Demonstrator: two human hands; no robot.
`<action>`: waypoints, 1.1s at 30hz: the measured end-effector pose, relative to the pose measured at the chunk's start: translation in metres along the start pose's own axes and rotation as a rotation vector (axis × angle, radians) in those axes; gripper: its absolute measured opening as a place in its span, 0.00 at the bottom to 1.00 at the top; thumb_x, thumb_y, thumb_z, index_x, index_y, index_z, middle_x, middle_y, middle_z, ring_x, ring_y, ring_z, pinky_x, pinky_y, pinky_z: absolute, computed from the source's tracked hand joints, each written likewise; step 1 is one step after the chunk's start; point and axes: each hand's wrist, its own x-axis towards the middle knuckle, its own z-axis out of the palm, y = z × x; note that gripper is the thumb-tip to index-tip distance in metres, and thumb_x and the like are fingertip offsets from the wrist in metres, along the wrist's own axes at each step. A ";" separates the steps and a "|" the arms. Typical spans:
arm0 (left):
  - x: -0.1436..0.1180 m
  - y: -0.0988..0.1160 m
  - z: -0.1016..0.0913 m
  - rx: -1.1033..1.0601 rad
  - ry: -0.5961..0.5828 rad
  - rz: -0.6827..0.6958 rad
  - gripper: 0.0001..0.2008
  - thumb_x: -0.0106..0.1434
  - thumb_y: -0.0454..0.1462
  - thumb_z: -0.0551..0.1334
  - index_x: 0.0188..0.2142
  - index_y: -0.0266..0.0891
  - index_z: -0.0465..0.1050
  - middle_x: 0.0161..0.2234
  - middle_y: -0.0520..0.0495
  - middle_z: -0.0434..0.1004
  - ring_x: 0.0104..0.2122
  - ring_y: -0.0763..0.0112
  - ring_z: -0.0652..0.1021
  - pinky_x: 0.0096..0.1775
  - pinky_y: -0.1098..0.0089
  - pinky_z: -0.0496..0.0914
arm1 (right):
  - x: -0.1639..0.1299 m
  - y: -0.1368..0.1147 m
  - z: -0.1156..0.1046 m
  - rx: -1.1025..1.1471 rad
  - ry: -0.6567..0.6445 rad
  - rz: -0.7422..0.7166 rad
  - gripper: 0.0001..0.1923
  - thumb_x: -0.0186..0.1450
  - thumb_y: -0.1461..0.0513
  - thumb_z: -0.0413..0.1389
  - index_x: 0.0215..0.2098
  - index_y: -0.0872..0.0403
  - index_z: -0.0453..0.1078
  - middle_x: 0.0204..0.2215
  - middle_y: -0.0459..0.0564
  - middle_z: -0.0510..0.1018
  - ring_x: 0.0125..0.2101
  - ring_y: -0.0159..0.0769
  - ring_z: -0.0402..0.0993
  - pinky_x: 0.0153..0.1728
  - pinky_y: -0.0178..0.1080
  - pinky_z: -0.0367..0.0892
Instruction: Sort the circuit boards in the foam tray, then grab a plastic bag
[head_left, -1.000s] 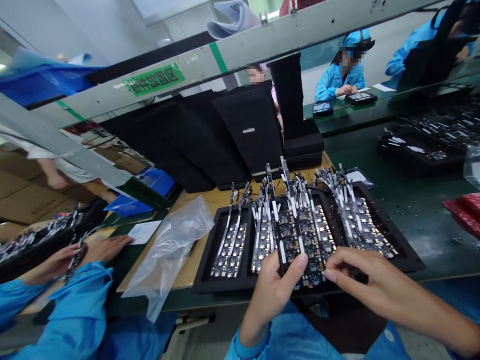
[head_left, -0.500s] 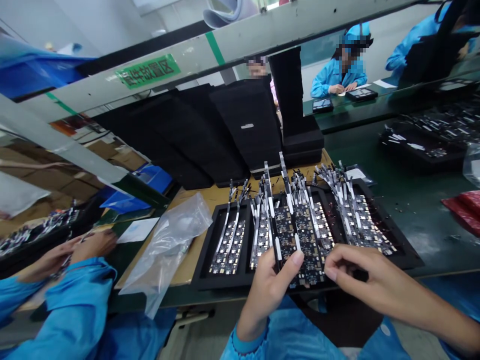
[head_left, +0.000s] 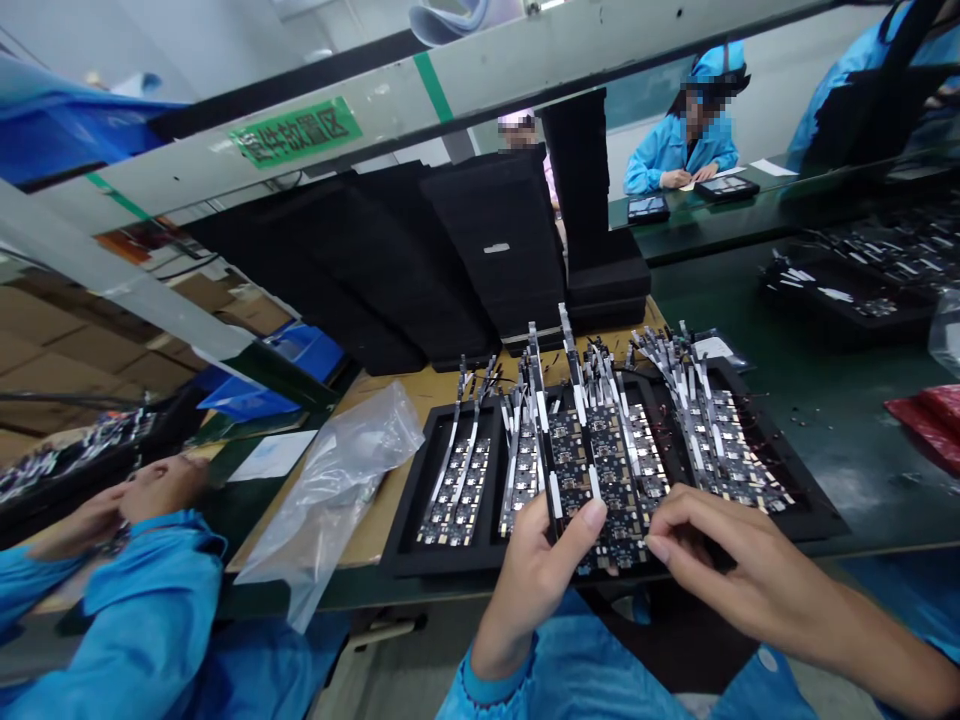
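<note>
Your left hand (head_left: pixel 536 575) grips a stack of circuit boards (head_left: pixel 600 490) at its near end, thumb pressed on top, held just above the black tray (head_left: pixel 409 545) on the tabletop (head_left: pixel 847 440). Your right hand (head_left: pixel 720 555) pinches the stack's right edge; which board it holds, probably the top one, is unclear. A clear plastic bag (head_left: pixel 337 490) lies left of the tray.

Bright even overhead light; strong edge distortion; slight blur.
</note>
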 end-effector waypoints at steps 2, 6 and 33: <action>0.000 -0.001 -0.001 0.020 0.012 0.025 0.10 0.61 0.40 0.67 0.35 0.34 0.80 0.27 0.42 0.84 0.24 0.56 0.82 0.24 0.66 0.78 | -0.001 0.001 0.002 -0.003 0.007 -0.044 0.07 0.68 0.61 0.60 0.39 0.37 0.74 0.27 0.42 0.81 0.20 0.38 0.77 0.21 0.37 0.73; 0.000 -0.004 -0.002 -0.014 0.011 0.024 0.08 0.61 0.39 0.67 0.34 0.35 0.80 0.28 0.42 0.84 0.20 0.60 0.81 0.23 0.67 0.77 | -0.002 0.003 0.004 0.010 0.014 -0.057 0.07 0.68 0.61 0.60 0.39 0.38 0.74 0.27 0.41 0.80 0.20 0.36 0.76 0.21 0.36 0.72; 0.000 -0.003 -0.001 0.059 0.058 0.017 0.10 0.60 0.41 0.68 0.35 0.34 0.80 0.33 0.39 0.86 0.30 0.50 0.83 0.30 0.65 0.78 | -0.006 0.009 0.009 -0.004 0.020 -0.004 0.02 0.70 0.60 0.59 0.38 0.44 0.73 0.30 0.40 0.80 0.26 0.35 0.80 0.28 0.33 0.73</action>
